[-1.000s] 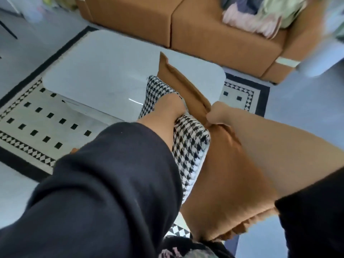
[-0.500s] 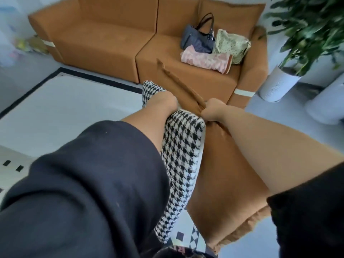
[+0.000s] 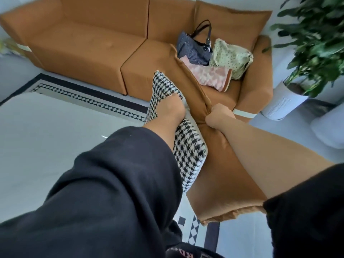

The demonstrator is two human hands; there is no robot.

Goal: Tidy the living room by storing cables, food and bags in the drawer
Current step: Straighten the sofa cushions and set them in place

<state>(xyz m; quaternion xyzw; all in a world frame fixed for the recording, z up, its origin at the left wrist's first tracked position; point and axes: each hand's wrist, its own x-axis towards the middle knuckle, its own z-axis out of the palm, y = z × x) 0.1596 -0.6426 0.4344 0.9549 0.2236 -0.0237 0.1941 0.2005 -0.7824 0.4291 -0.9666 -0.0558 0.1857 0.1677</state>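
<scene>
My left hand [image 3: 170,109] grips the upper edge of a black-and-white houndstooth cushion [image 3: 188,146]. My right hand [image 3: 218,116] grips the seam of a large orange cushion [image 3: 221,175], which hangs beside the houndstooth one. Both cushions are held up in front of me, above the rug. On the orange sofa's [image 3: 83,47] right seat lie three bags: a dark blue handbag [image 3: 193,48] with black handles, a cream dotted bag [image 3: 231,56], and a pink patterned pouch [image 3: 210,76]. No drawer is in view.
A pale low table [image 3: 46,138] fills the left foreground on a black-and-white patterned rug [image 3: 93,96]. A potted plant [image 3: 316,34] in a white pot [image 3: 281,101] stands right of the sofa. A white rounded object [image 3: 329,127] sits at the right edge.
The view has swung up from the table toward the sofa, which is nearer now. Both hands keep the same grips on the two cushions, carried along toward the sofa.
</scene>
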